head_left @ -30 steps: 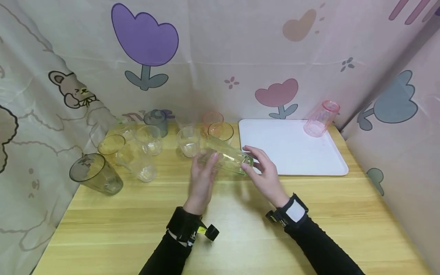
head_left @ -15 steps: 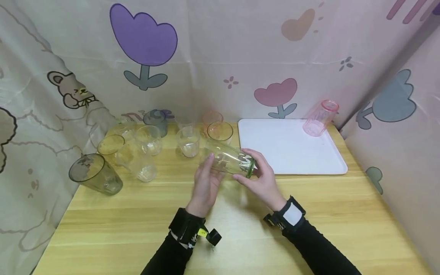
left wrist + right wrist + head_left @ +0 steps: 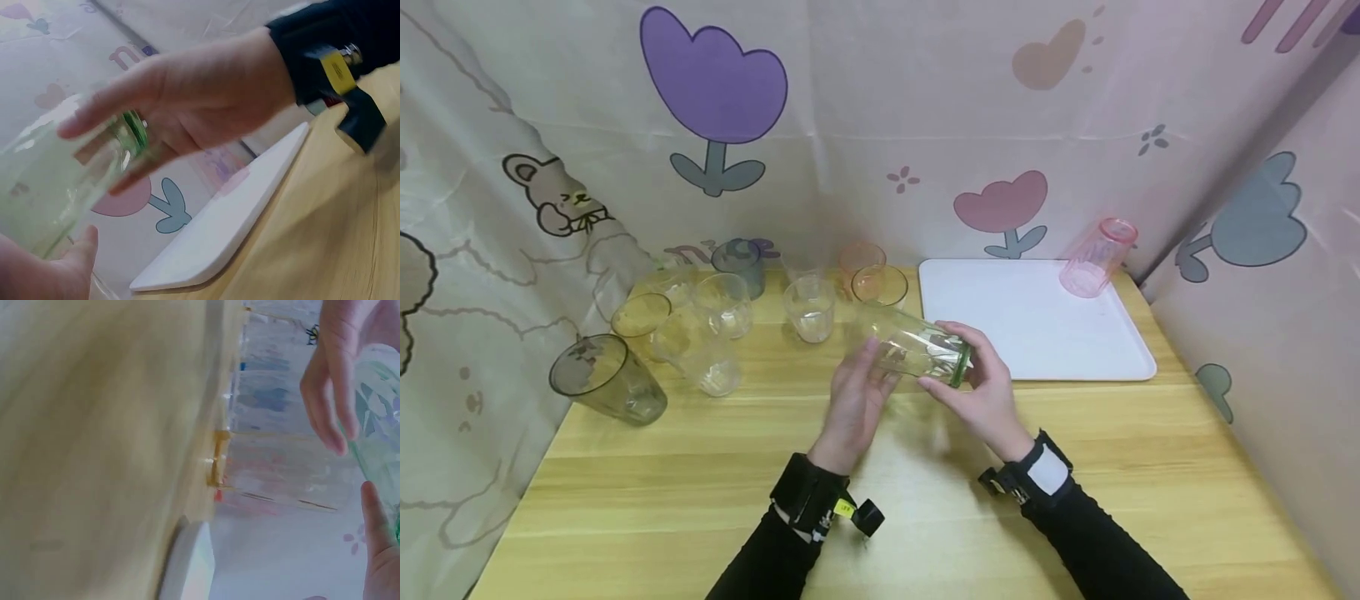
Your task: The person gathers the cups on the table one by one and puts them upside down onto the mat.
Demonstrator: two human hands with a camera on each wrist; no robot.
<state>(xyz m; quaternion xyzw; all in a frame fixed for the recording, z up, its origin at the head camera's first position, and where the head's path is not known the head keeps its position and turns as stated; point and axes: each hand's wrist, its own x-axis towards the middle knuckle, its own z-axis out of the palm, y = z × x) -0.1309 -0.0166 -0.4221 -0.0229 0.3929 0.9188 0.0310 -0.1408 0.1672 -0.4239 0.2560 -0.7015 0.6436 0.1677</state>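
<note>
A clear green-tinted glass [image 3: 917, 348] lies sideways in the air over the wooden table [image 3: 700, 483], between both hands. My right hand [image 3: 981, 387] grips its green base end, fingers curled over the top and thumb below; the left wrist view shows the right hand [image 3: 200, 100] wrapped on the glass [image 3: 56, 187]. My left hand [image 3: 856, 400] rests fairly straight fingers against the glass's side near the open end, its thumb [image 3: 78, 256] below. In the right wrist view the left hand's fingers [image 3: 331, 394] lie over the glass [image 3: 378, 419].
Several clear, amber, orange and grey cups stand at the table's back left, a grey cup [image 3: 606, 379] nearest the left edge. A white tray [image 3: 1037, 333] lies at the back right with an upturned pink cup [image 3: 1096, 258] at its far corner. Curtain walls close three sides.
The glass has shifted a little to the right. My right hand, open beside its base a second ago, now grips the base; my left hand followed alongside.
</note>
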